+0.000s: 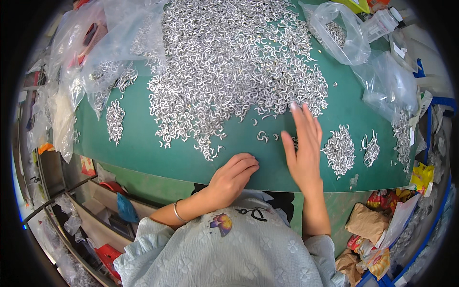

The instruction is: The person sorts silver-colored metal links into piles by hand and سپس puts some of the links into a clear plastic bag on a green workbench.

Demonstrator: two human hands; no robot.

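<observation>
A wide heap of small silvery curved metal pieces [234, 62] covers the middle of the green tabletop [267, 177]. My right hand [305, 153] is open at the heap's near right edge, its fingers stretched out and thumb apart, fingertips by the loose pieces. Close to the table's front edge, my left hand [234, 176] has its fingers curled and pressed together; their undersides are hidden, so I cannot make out whether anything is in them. Between the hands and the heap lie a few stray pieces [262, 136]. Right of my right hand sits a small separate pile [339, 152].
Smaller piles lie at the left [115, 122] and far right [370, 149]. Clear plastic bags [122, 33] with metal pieces spread over the left side; another bag [351, 48] and a white bottle [382, 24] are at the back right. Below right are crumpled packages [368, 222].
</observation>
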